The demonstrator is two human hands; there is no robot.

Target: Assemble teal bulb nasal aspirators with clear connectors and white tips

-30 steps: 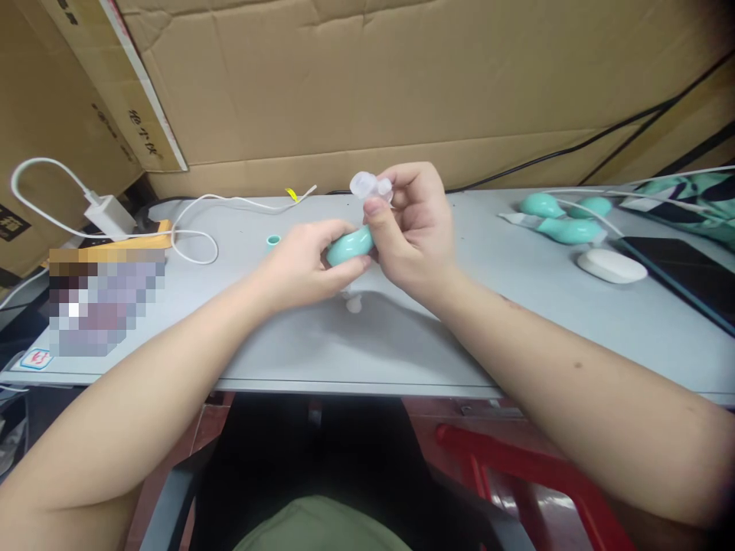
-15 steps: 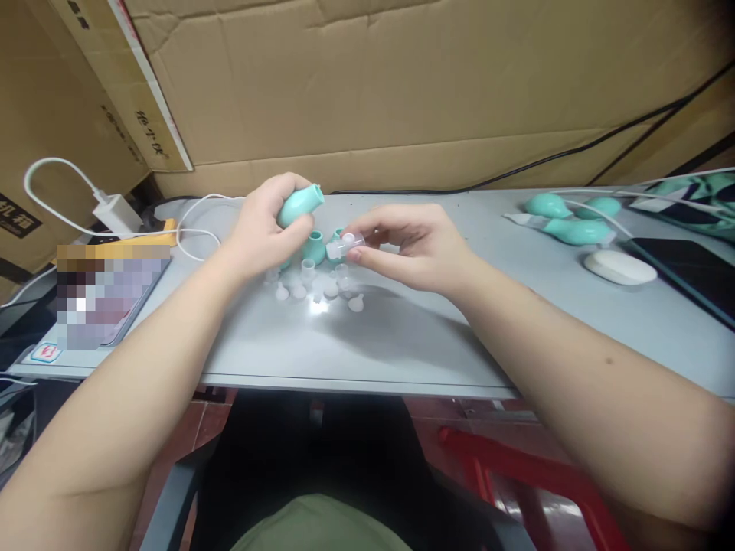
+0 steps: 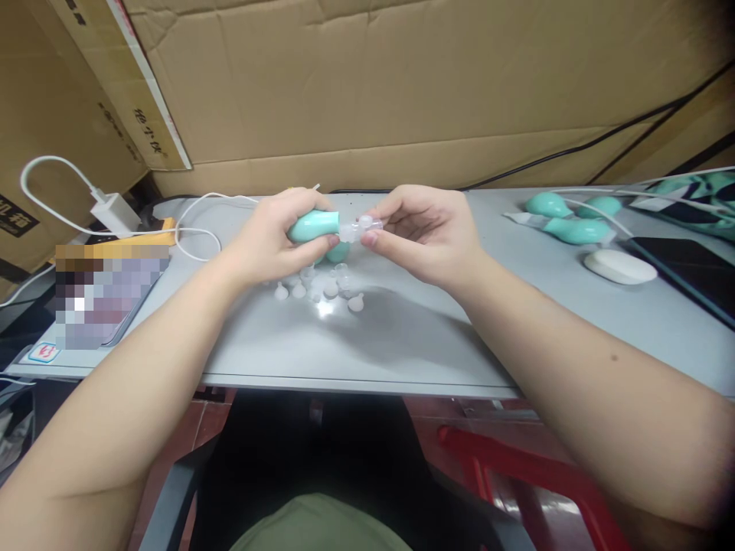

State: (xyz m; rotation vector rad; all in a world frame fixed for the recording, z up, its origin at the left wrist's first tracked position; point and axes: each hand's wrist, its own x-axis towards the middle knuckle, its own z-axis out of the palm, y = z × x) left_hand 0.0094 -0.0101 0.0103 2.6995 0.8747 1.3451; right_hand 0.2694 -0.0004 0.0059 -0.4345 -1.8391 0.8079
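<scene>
My left hand (image 3: 281, 233) is closed around a mint-green squeeze bulb (image 3: 315, 226), its open neck turned to the right. Between the thumb and fingers of my right hand (image 3: 425, 229) is a clear plastic nozzle (image 3: 351, 229) with a small round part on top. The nozzle's left end meets the bulb's neck; whether it sits inside cannot be made out. Below my hands, another green bulb (image 3: 338, 252) is partly hidden. Several small translucent white caps (image 3: 356, 302) and clear plastic pieces (image 3: 341, 274) lie on the grey table (image 3: 413, 337).
At the right lie several green bulbs (image 3: 579, 229), a white oval case (image 3: 620, 266) and a dark phone or tablet (image 3: 689, 268). To the left are a phone (image 3: 115, 298), a white charger (image 3: 115, 214) and its cable. Cardboard (image 3: 402, 92) stands behind the table.
My left hand has tilted the bulb level, its neck now facing right. My right hand has moved slightly right and up, and the nozzle now meets the bulb's neck.
</scene>
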